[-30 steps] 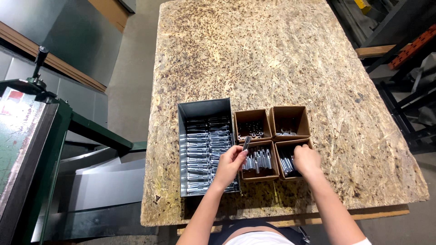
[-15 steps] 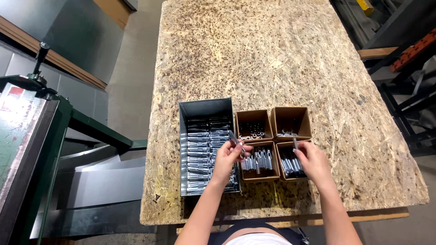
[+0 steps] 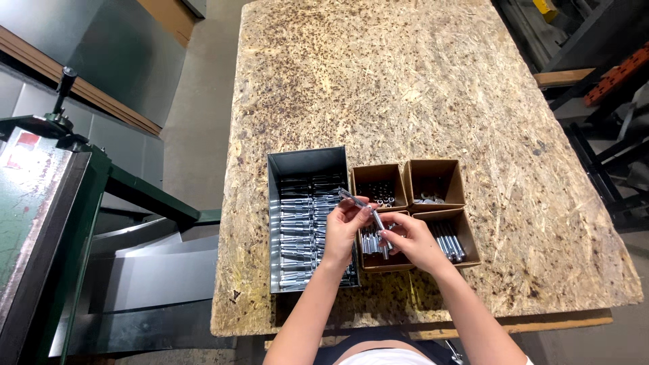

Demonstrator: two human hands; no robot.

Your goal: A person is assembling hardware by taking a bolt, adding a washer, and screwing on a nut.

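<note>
My left hand (image 3: 343,228) and my right hand (image 3: 410,242) meet over the near left cardboard box (image 3: 378,262). Between them they hold a long shiny metal bolt (image 3: 368,211), tilted from upper left to lower right. The left fingers pinch its upper end and the right fingers grip its lower end. Left of the hands stands a grey metal bin (image 3: 305,165) filled with several assembled metal bolts laid in rows. The near right box (image 3: 466,236) holds several loose metal rods.
Two more small cardboard boxes sit behind: the far left box (image 3: 377,173) holds small dark nuts, the far right box (image 3: 436,174) a few washers. All rest on a chipboard table (image 3: 405,88). A green machine (image 3: 47,203) stands at the left.
My right hand moved left from the near right box to join the left hand. Both now hold the bolt together above the near left box.
</note>
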